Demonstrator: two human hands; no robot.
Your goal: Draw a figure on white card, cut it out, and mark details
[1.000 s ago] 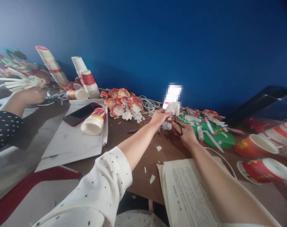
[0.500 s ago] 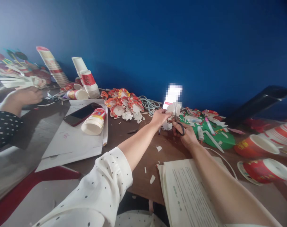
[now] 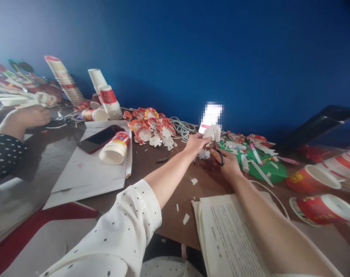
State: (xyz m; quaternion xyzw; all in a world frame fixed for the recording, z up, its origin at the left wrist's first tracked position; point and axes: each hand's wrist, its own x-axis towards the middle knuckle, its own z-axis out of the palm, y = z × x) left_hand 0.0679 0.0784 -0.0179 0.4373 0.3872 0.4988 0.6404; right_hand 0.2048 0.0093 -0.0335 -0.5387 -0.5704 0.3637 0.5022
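Note:
Pinched in my left hand (image 3: 196,142) is a small white paper piece (image 3: 213,133), held up over the far part of the table. My right hand (image 3: 228,164) grips scissors (image 3: 220,157) by their dark handles, just right of and below the paper. The blades reach up to the paper and are mostly hidden behind it. Behind the paper stands a lit phone (image 3: 211,115) with a blurred-out screen. White paper cutouts (image 3: 204,154) lie beneath my hands.
Red-and-white paper cutouts (image 3: 151,125) are heaped at centre-left. Paper cups (image 3: 113,149) rest on white sheets (image 3: 85,173). A green disc (image 3: 274,171) with scraps lies right, near red cups (image 3: 313,179). Printed pages (image 3: 229,231) lie in front. At left is another person's hand (image 3: 30,116).
The scissor blades, seen in front of the paper before, are now mostly behind it. The paper has turned slightly. Both arms stay nearly in place.

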